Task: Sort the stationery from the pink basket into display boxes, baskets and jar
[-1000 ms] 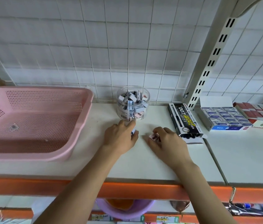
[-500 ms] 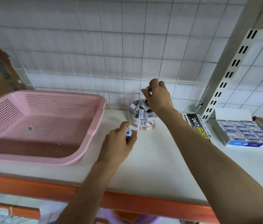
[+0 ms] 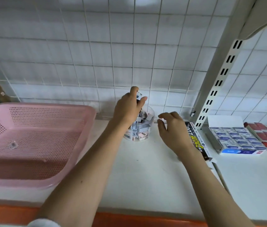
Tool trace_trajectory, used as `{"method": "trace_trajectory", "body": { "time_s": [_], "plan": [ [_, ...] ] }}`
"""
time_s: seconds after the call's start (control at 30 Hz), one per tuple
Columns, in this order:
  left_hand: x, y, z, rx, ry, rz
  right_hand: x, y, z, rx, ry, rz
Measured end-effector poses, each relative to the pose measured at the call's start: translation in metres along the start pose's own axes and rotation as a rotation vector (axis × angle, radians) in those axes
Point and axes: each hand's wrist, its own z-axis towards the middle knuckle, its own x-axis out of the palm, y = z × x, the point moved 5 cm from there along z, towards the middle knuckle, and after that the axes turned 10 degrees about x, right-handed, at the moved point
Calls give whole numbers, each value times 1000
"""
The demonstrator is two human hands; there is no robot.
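L hand (image 3: 128, 106) pinching small eraser (image 3: 139, 96) btwn thumb & fingers, hovering over clear jar (image 3: 143, 128) w/ erasers inside. R hand (image 3: 172, 130) just beside jar, fingers loosely curled, holding nothing. Pink basket (image 3: 50, 181) sitting at left.

Pink basket (image 3: 86, 115): perforated plastic, slight sheen. Jar (image 3: 150, 115): clear, smooth plastic, barcode label on its wall. Shelf board (image 3: 145, 177): white, smooth, matt, with a glossy orange front edge. Wall tiles (image 3: 96, 54): white, glazed. Slotted upright (image 3: 218, 82): painted metal. Black box (image 3: 198, 143): glossy printed card.
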Motion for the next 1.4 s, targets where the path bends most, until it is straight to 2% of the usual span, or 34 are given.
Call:
{"method": "trace_trajectory", "body": {
  "time_s": [0.13,0.27,0.4,0.57,0.93,1.07,1.23,1.4],
  "plan": [
    [26,6,0,56,178,85,0,-22,-22,73,9,53],
    [27,5,-7,19,238,84,2,-26,-34,89,-3,86],
    [31,-3,-18,75,341,231,6,-26,-40,105,9,118],
    [34,-1,-11,-18,357,217,10,-32,-42,124,15,99],
    [28,-7,-13,-45,302,125,7,-33,-51,143,19,102],
    [26,-7,-14,-50,233,57,3,-34,-58,152,9,98],
    [36,-6,-14,65,359,226,2,-33,-66,157,4,74],
    [34,-7,-25,102,334,314,0,-28,-72,153,5,47]
  ]
}}
